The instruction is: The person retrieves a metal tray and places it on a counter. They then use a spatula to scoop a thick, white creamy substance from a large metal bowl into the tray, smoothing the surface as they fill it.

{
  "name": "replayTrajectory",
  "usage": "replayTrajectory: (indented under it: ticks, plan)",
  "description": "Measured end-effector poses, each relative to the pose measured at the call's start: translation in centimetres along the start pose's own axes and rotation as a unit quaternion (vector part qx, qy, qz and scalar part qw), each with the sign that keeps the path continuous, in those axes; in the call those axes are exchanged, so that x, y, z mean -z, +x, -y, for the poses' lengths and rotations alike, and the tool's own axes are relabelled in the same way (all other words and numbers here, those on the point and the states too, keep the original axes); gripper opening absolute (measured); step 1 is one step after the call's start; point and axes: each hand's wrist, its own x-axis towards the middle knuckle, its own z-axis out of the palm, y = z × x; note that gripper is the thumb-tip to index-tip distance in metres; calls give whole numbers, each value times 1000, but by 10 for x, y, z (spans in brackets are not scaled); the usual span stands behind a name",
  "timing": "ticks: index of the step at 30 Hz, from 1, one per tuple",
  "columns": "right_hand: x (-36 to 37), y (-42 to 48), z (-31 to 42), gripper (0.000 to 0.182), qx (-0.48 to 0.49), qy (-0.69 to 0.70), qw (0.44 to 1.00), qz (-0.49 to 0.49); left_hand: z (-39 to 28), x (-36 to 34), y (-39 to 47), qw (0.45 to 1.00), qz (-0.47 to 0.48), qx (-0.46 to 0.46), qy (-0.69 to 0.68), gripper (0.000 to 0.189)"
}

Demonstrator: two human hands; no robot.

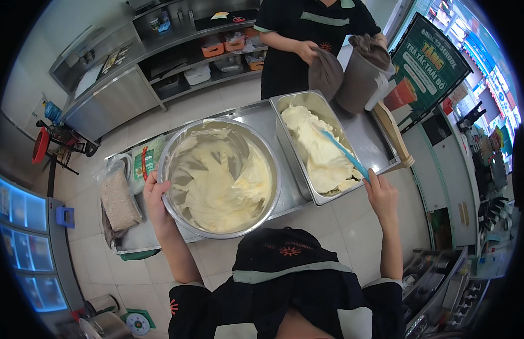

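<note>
A wide metal mixing bowl (277, 186) has pale yellow cream (215, 178) smeared over its bottom and walls. My left hand (157, 203) grips the bowl's left rim, thumb over the edge. To the right, a deep rectangular steel pan (283, 131) holds a long mound of similar cream (319, 156). My right hand (380, 193) is shut on the handle of a blue spatula (346, 153). The spatula's far end lies against the cream in the pan, its blade partly hidden there.
Across the steel table (283, 203), a co-worker (296, 63) handles a brown cloth (325, 72) and a large grey pitcher (359, 84). A bag of grainy material (120, 197) and a green-and-white packet (145, 161) lie left of the bowl. A wooden paddle (393, 135) rests at the table's right end.
</note>
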Motion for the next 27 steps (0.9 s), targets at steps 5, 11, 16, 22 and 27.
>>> replayTrajectory:
  ticks: [5,11,16,22,27]
  plan:
    - [76,1,-21,26,-4,35,999,16,-3,0,-16,1000,11,-3,21,10]
    - [97,-1,-25,24,-1,195,978,-71,2,-23,-38,998,-4,-26,65,15]
    - [71,16,34,23,117,187,975,38,7,-44,-63,987,39,-68,138,16]
    - [52,7,87,21,79,120,968,207,15,-64,-95,973,28,-130,190,13]
    - [32,-9,93,22,-11,270,907,322,22,-71,-100,965,44,-130,222,14]
